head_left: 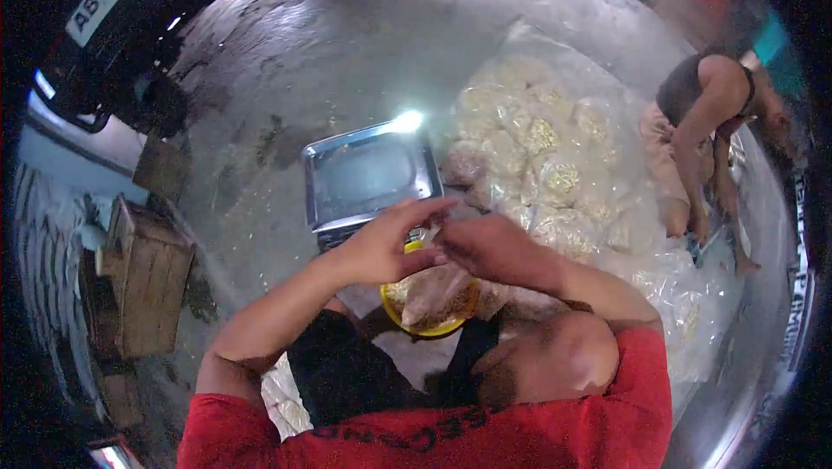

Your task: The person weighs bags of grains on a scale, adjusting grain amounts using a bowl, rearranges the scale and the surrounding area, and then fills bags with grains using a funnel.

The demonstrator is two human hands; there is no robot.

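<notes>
Over concrete floor (pixel 251 113), spreading left hand (pixel 379 242) open, closing right hand (pixel 498 248) around the neck of filled plastic bag (pixel 427 294), suspending it above yellow basin (pixel 426 332); possibly risking spilling contents by loosening that one-handed pinch or snagging thin plastic.

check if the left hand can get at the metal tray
Probably yes: the left hand is at the near edge of the metal tray, thumb and fingers apart, with nothing visible in the way.

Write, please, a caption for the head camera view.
Left hand and right hand at a plastic bag over a yellow bowl, near a metal tray.
</notes>
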